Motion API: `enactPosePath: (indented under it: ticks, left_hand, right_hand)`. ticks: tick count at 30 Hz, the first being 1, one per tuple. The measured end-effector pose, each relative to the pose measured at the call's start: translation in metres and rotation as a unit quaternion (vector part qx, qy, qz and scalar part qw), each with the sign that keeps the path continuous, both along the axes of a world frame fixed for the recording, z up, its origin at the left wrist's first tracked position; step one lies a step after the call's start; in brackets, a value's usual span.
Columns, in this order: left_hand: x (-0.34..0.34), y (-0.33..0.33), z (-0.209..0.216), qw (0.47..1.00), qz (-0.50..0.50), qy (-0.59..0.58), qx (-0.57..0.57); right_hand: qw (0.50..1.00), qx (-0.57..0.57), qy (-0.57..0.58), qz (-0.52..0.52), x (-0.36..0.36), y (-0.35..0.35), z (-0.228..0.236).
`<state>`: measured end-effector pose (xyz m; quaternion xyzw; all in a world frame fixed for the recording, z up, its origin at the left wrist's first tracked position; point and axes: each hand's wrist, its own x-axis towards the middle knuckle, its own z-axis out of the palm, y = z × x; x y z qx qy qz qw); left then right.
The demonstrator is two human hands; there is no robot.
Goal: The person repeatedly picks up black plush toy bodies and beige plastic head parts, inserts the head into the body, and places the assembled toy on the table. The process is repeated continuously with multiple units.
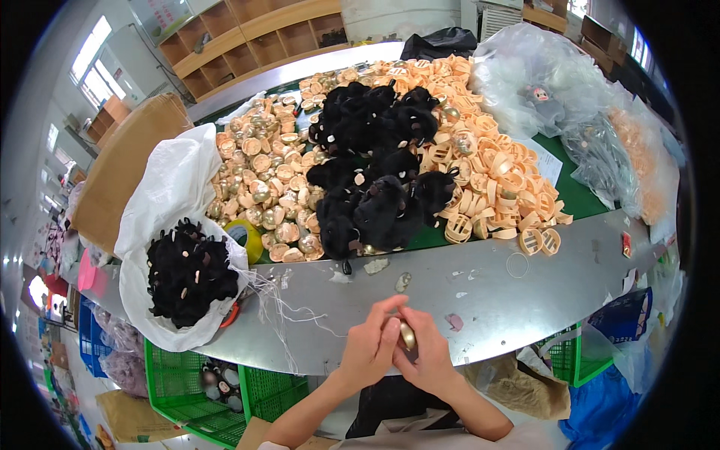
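Both curled hands (366,349) around gold piece (407,337)

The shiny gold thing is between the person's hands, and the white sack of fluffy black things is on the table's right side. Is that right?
Not quite: the head view shows the white sack of fluffy black things on the left side of the table. The shiny gold thing is between the left hand and the right hand.
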<state>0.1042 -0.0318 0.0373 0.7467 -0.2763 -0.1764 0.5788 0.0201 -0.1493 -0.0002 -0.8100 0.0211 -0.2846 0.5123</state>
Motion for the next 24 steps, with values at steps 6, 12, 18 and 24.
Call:
enactPosePath:
  ticks: [6, 12, 18, 24]
  left_hand:
    - [0.048, -0.031, 0.008, 0.968, 0.036, -0.248, 0.016]
    - [0.164, -0.084, -0.015, 0.905, 0.078, -0.404, 0.112]
    - [0.121, -0.064, -0.020, 0.938, 0.061, -0.339, 0.033]
    - [0.036, -0.002, 0.005, 0.992, 0.012, 0.026, -0.124]
  right_hand:
    - [0.946, 0.310, 0.077, -0.060, -0.015, -0.028, -0.013]
    - [0.914, 0.392, 0.073, -0.068, -0.040, -0.038, -0.012]
    - [0.921, 0.377, 0.047, -0.090, -0.072, -0.046, -0.023]
    - [0.941, 0.337, 0.027, -0.031, -0.058, -0.042, 0.000]
